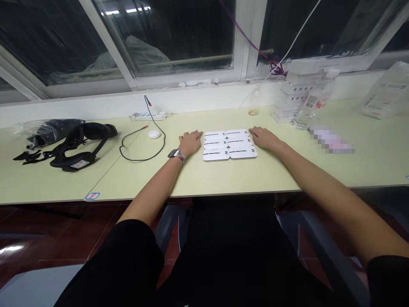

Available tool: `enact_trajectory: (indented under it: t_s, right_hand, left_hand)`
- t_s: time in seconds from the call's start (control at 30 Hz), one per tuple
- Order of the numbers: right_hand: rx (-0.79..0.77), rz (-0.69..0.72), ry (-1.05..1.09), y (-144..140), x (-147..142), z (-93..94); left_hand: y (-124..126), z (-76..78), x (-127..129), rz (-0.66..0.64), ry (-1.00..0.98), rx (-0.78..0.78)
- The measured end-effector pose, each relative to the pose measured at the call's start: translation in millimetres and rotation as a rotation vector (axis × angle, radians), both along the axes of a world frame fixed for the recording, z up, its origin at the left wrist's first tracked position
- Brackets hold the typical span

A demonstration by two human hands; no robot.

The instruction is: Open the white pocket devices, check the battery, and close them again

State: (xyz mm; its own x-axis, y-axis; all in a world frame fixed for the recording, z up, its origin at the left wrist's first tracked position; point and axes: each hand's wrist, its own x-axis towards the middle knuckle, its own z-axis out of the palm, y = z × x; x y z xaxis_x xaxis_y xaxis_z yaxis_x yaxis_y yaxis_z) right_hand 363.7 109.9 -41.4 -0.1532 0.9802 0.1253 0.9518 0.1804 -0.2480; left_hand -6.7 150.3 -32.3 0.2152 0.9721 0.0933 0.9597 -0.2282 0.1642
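Near edge: dark lap and black sleeves, both forearms reaching out over a pale green table (223, 179). A red-and-blue sticker (92, 196) sits at the table's front lip, print too small to read.

Mid-table: a block of flat white boxes (229, 145), laid in two columns, edges touching, each printed with a black bar and a small mark that cannot be read. Left hand (191, 142) lies flat, palm down, fingers loose, at the block's left edge; a watch (175, 154) with a striped band is on that wrist. Right hand (264, 137) lies flat at the block's right edge, touching or nearly so. Neither hand grips anything.

Left of the hands: a white puck (154, 134) inside a loop of black cable (140, 145), which runs to a white power strip (148, 115) by the wall. Far left: a black strap rig (76, 147) with a small red-and-white label, unreadable, and a clear bag (47, 130) holding dark items.

Far right: a stack of white boxes (292, 102), a clear bottle (311, 108) with a red-and-white label, contents not discernible, and a clear bag (385, 91) with pale contents. A blurred patch lies just beyond the bottle.
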Motion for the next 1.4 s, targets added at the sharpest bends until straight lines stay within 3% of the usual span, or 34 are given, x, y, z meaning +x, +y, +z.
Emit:
enact_trajectory:
  t_s: [0.87, 1.03, 1.17, 1.23, 1.3, 1.4]
  right_hand:
    - [-0.016, -0.001, 0.046, -5.9, -6.7, 6.2]
    - [0.055, -0.073, 0.165, -5.4, -5.0, 11.3]
    - [0.224, -0.148, 0.3, -15.5, -8.2, 27.3]
    - [0.331, -0.067, 0.411, -29.4, -13.3, 35.3]
    - [0.413, 0.107, 0.505, -48.7, -19.2, 40.1]
    - [0.454, 0.328, 0.466, -81.6, -24.6, 38.8]
  left_hand:
    - [-4.7, 2.5, 0.7, -0.017, -0.011, -0.008]
    - [-6.2, 2.8, 0.5, -0.019, -0.005, -0.008]
    - [-9.2, 2.9, -0.4, -0.022, 0.003, -0.009]
    - [-12.0, 3.4, 0.2, -0.021, 0.008, -0.005]
    - [-16.0, 5.1, 2.0, -0.019, 0.016, -0.001]
    - [-24.9, 10.7, 5.4, -0.021, 0.041, -0.015]
